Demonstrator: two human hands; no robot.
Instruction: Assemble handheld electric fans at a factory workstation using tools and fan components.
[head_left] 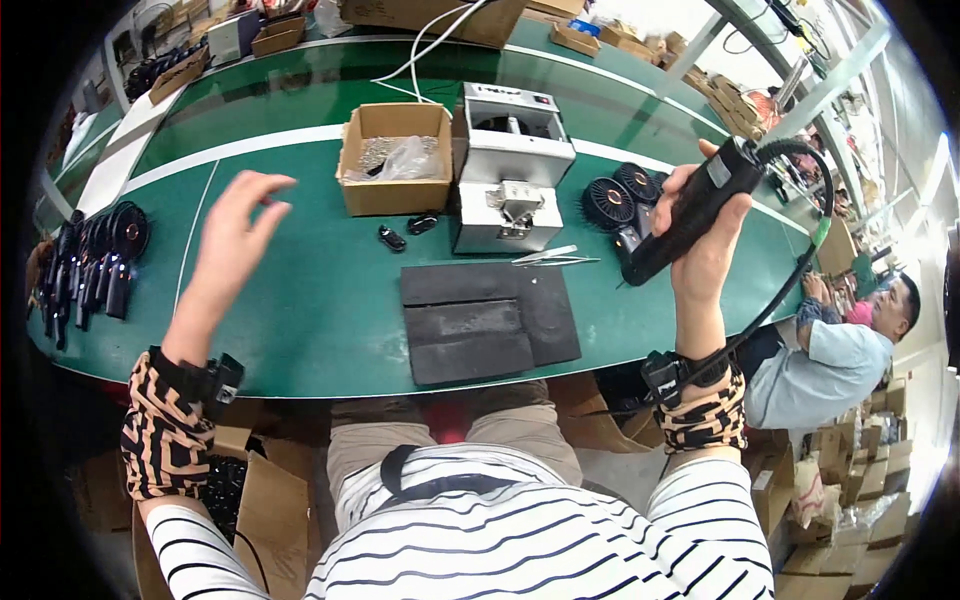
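Note:
My right hand (pixel 705 225) is wrapped around a black corded electric screwdriver (pixel 690 220), held tilted above the right part of the green table (pixel 300 300). A black cable leaves its upper end and hangs past my wrist. Over the table's left half, my left hand (pixel 245 220) hovers with thumb and fingers apart, holding nothing. Small black handheld fans (pixel 612 202) lie just beyond the screwdriver. In front of me is a black foam pad (pixel 490 325) with a recess, and tweezers (pixel 555 257) rest at its far edge.
A silver machine (pixel 510 180) stands behind the pad, beside a cardboard box (pixel 395 160) of small metal parts and a plastic bag. Two small black pieces (pixel 392 238) lie before the box. Several black fans (pixel 95 260) cluster at far left. A co-worker (pixel 840 350) sits at right.

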